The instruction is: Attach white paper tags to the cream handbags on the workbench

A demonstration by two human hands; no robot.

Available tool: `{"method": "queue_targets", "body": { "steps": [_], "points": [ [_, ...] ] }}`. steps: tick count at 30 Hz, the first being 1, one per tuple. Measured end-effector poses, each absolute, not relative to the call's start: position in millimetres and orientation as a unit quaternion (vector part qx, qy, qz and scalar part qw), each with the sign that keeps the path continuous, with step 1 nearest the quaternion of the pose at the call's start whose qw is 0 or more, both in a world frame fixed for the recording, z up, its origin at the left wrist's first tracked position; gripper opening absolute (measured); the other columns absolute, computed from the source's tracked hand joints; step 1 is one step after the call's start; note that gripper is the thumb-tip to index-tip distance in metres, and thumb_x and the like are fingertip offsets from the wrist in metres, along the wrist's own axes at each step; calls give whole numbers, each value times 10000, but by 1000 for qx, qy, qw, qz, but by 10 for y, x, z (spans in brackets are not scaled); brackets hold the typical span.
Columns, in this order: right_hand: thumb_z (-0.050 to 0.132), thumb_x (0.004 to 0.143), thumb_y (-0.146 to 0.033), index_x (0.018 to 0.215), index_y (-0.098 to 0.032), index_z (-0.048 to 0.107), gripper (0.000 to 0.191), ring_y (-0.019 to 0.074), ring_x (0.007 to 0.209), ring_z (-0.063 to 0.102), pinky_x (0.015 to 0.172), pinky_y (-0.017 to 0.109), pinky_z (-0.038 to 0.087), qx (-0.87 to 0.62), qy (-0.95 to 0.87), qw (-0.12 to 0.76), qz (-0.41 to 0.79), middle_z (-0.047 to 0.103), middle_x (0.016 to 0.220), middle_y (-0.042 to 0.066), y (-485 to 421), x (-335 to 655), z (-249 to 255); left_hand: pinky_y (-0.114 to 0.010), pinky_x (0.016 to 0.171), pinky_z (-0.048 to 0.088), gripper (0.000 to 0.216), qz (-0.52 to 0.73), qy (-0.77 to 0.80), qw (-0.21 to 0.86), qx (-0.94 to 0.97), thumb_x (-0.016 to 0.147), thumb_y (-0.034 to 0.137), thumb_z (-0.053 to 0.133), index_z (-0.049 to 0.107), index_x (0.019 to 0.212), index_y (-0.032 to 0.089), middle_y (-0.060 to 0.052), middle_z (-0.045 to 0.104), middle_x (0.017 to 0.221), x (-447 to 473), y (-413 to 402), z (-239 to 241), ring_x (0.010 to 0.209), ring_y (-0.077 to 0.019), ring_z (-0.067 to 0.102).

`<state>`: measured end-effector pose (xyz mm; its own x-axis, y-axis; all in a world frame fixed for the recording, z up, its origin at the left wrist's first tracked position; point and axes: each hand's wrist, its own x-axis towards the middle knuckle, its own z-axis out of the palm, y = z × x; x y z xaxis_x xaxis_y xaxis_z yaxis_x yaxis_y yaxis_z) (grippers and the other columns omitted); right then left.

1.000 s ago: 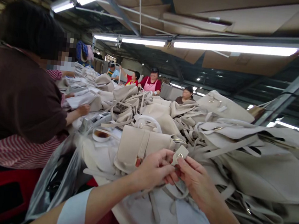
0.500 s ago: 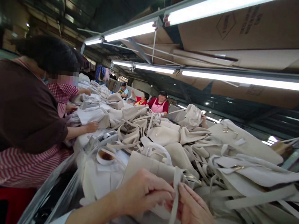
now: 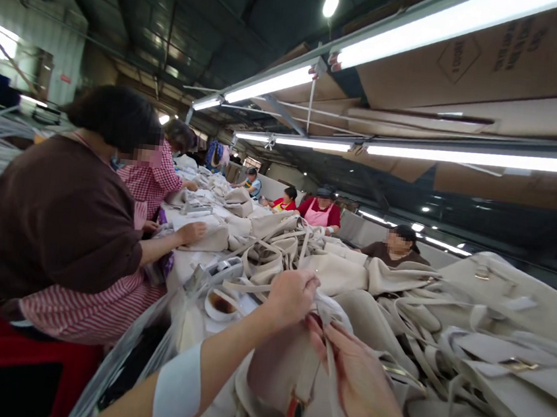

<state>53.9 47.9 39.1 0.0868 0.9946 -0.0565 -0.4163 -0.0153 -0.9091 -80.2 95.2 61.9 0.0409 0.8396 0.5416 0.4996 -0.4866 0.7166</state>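
A pale beige handbag (image 3: pixel 276 367) with a gold buckle (image 3: pixel 296 406) on its front lies below my hands. Its narrow strap (image 3: pixel 334 387) hangs down in front of it. The strap is pinched by my right hand (image 3: pixel 358 373), between thumb and fingers. My left hand (image 3: pixel 292 297) is closed just above and left, by the strap's upper end; what its fingers hold is hidden.
Beige bags and straps (image 3: pixel 410 322) are heaped to the right and beyond. A tape roll (image 3: pixel 221 303) lies left of the bag, near clear plastic sheeting (image 3: pixel 137 346). A co-worker in a brown top (image 3: pixel 64 212) sits at left on a red stool (image 3: pixel 14 353). Light tubes (image 3: pixel 426 38) hang overhead.
The view has swung left. My left hand has risen from beside the strap's middle, and the bag now shows its buckled front. My right hand keeps the strap.
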Motion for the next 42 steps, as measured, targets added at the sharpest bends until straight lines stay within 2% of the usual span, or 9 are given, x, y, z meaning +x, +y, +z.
{"method": "queue_targets", "body": {
  "steps": [3,7,13,17,20,24,29,35,42],
  "points": [
    [877,550,-171,857,-248,736,346,211,845,752,561,192,613,-402,-363,629,558,780,920,11,635,520,293,-266,682,452,247,474,483,242,695,883,288,554,718,1007,150,-25,684,724,-785,1059,608,702,-181,623],
    [893,555,-198,859,-239,749,338,195,777,746,443,160,545,-400,-390,630,540,781,907,16,785,565,270,-243,550,424,262,375,450,283,759,867,309,612,708,716,118,11,579,554,-726,1292,717,527,-135,539],
    [916,573,-288,880,-204,742,362,164,652,711,454,187,539,-392,-438,598,544,765,846,21,813,756,269,-318,802,452,199,447,448,43,773,900,237,574,735,812,159,-86,656,871,-571,1143,894,926,-230,568],
    [922,593,-339,894,-183,738,386,129,639,658,536,199,525,-365,-520,523,567,727,790,14,650,908,198,-310,767,461,204,429,400,-70,807,926,239,529,730,941,204,-72,630,860,-532,829,612,877,-224,573],
    [948,535,-350,832,-175,743,400,116,695,641,647,208,523,-356,-542,500,574,723,799,8,586,1016,127,-303,799,474,264,456,354,30,816,928,199,495,727,1053,215,-63,635,893,-505,665,292,892,-213,589],
    [883,617,-485,785,-158,739,395,126,593,603,565,245,481,-409,-554,456,563,705,695,25,553,1081,87,-282,832,485,346,548,313,244,737,860,137,505,733,1116,184,-56,651,963,-497,587,164,891,-183,601],
    [894,583,-441,839,-166,754,401,159,679,638,636,294,536,-407,-555,464,558,718,781,29,500,962,233,-233,590,436,269,557,253,462,643,854,276,562,739,944,96,-11,611,681,-571,638,439,618,-118,537],
    [899,518,-351,761,-156,749,345,137,623,617,577,243,500,-407,-535,488,557,705,694,27,596,929,303,-178,460,409,357,587,220,581,520,669,223,788,506,882,170,85,557,561,-508,684,256,447,-72,518],
    [795,595,-364,828,-181,762,298,144,662,621,582,237,475,-476,-585,448,480,710,733,21,558,1014,342,-145,406,403,252,526,295,612,511,701,248,797,596,769,112,8,621,569,-568,728,51,435,-61,540]
  ]
}}
